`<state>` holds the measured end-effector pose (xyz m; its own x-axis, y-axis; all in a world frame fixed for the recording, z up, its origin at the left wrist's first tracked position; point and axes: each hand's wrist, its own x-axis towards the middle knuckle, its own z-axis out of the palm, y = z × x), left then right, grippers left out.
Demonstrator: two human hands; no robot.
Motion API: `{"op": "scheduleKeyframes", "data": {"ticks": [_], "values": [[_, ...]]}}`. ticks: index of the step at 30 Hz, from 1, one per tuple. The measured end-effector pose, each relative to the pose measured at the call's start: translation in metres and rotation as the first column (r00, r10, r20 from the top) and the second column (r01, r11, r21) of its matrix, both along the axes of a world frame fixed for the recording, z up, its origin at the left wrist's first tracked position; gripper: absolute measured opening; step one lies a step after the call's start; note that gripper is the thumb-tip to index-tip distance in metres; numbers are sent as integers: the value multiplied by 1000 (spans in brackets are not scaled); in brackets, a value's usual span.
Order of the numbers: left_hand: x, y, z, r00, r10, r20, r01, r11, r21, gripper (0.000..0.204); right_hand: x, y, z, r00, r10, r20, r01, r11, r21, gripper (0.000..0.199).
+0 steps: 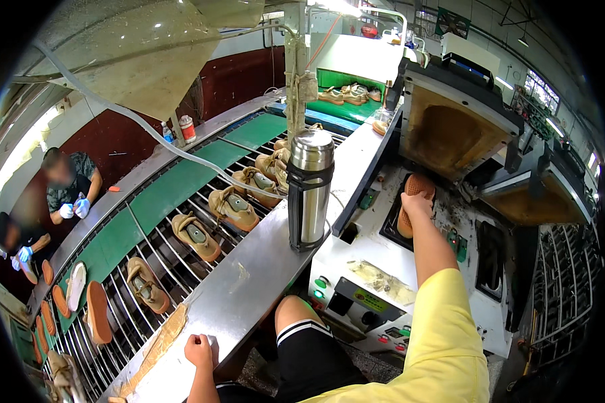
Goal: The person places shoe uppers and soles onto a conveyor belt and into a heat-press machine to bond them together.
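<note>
My right hand [418, 205] reaches into the press at the right and grips a shoe [420, 185] around its middle. The shoe lies with its brown patterned sole up over the dark pad of the machine [323, 258]; its upper is hidden. Above it a lid [454, 121] with a worn brown inner face stands raised. My left hand [198, 350] is curled into a fist at the edge of the metal ledge [245, 265], with nothing showing in it. Nearest to it on the rollers is a tan shoe [146, 285].
A steel thermos [311, 191] stands on the ledge between conveyor and press. Tan shoes [196, 236] and loose orange-brown soles [97, 319] lie along the roller conveyor [181, 269]. A second raised lid [538, 188] is at the right. Two people with gloved hands [74, 207] work across the conveyor.
</note>
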<state>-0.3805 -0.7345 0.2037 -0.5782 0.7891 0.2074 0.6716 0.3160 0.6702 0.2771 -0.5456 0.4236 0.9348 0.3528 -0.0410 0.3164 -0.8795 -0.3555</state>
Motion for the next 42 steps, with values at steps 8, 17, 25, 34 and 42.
{"op": "scheduleKeyframes", "data": {"ticks": [8, 17, 25, 34, 42], "values": [[57, 3, -27, 833, -44, 551, -41, 989, 141, 41, -79, -153, -40, 556, 636, 536, -828, 478, 292, 31], [283, 32, 49, -213, -24, 977, 433, 894, 117, 75, -179, -331, -113, 432, 896, 99, -787, 321, 527, 6], [265, 34, 72, -373, -6, 928, 603, 759, 247, 72, -215, -265, -146, 197, 951, -237, -864, 283, 417, 22], [10, -13, 17, 67, -241, 968, 154, 961, 229, 33, -329, -161, -205, 517, 801, -301, -854, 504, -126, 99], [-184, -10, 37, 994, -12, -108, -18, 963, -270, 25, -372, -130, -187, 582, 752, -309, -813, 524, -255, 94]]}}
